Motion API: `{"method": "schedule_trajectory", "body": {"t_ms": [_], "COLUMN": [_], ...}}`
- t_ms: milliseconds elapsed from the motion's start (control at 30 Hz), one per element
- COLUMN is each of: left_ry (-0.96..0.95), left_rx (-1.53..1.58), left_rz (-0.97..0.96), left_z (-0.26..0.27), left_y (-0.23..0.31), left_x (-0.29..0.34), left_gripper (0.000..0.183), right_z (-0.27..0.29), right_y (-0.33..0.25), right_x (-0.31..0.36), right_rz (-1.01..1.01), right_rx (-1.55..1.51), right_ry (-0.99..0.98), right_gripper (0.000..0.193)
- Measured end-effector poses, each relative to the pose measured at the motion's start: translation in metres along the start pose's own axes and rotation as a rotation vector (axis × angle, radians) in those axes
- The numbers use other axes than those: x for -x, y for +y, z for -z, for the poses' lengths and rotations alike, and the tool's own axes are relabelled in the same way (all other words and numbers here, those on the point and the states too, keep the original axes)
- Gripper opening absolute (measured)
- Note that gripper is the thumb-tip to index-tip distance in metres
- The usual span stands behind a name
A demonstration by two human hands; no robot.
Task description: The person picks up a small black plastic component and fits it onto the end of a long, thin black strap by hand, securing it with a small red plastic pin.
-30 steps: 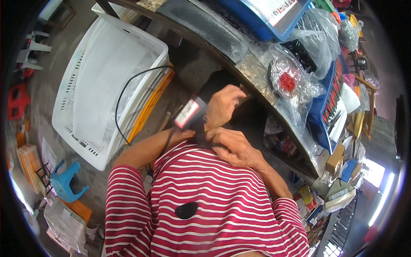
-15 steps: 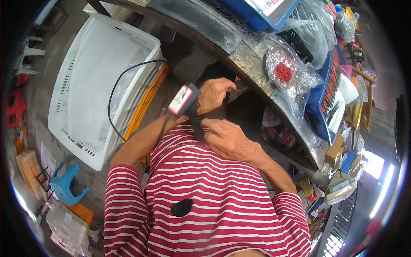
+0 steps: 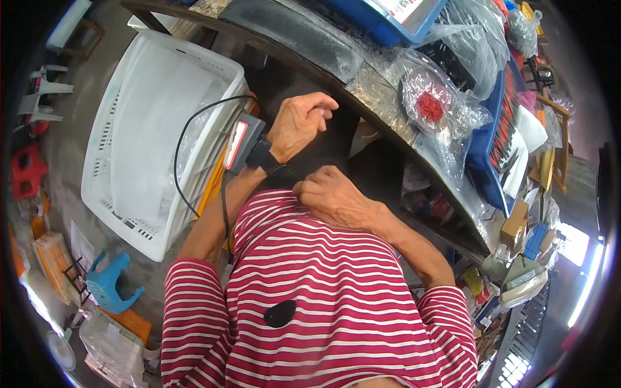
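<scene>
My left hand (image 3: pixel 296 126) is raised below the bench edge, its fingers curled in loosely with nothing visible in them. Around that wrist runs a black strap (image 3: pixel 263 157) carrying a dark box-shaped device (image 3: pixel 242 142) with a white and red label. A black cable (image 3: pixel 226 207) hangs from the device along the forearm. My right hand (image 3: pixel 336 199) is closed in front of the striped shirt (image 3: pixel 317 278), just below the left wrist. Its fingertips point toward the strap, and whatever they pinch is hidden.
White plastic baskets (image 3: pixel 97 161) stand to the left, a yellow one beneath. The bench (image 3: pixel 381 84) crosses ahead, bearing a blue tray (image 3: pixel 424 29), a bag of red pieces (image 3: pixel 428 107) and a blue bin (image 3: pixel 479 155). A blue stool (image 3: pixel 110 281) stands at lower left.
My left wrist, with its device, has moved left and turned. My right hand, earlier at the strap's end, is now slightly apart from the wrist. The strap lies closer around it.
</scene>
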State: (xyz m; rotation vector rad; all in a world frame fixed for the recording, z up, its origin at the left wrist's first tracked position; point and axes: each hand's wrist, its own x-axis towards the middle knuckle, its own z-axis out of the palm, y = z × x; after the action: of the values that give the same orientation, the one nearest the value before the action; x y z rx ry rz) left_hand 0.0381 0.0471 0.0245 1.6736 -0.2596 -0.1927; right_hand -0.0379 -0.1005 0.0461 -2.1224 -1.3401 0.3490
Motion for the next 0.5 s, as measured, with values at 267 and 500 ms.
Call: {"method": "schedule_trajectory", "body": {"t_ms": [267, 500], "left_ry": [0.141, 0.085], "left_rx": [0.147, -0.168], "left_rz": [-0.068, -0.606], "left_z": [-0.002, -0.013], "left_y": [0.027, 0.057], "left_x": [0.016, 0.040], "left_gripper": [0.020, 0.025], "right_z": [-0.011, 0.001], "right_y": [0.003, -0.019], "right_x": [-0.008, -0.002], "right_rz": [-0.161, -0.226], "right_rx": [-0.345, -0.787], "right_ry": [0.022, 0.157], "right_gripper": [0.011, 0.018]}}
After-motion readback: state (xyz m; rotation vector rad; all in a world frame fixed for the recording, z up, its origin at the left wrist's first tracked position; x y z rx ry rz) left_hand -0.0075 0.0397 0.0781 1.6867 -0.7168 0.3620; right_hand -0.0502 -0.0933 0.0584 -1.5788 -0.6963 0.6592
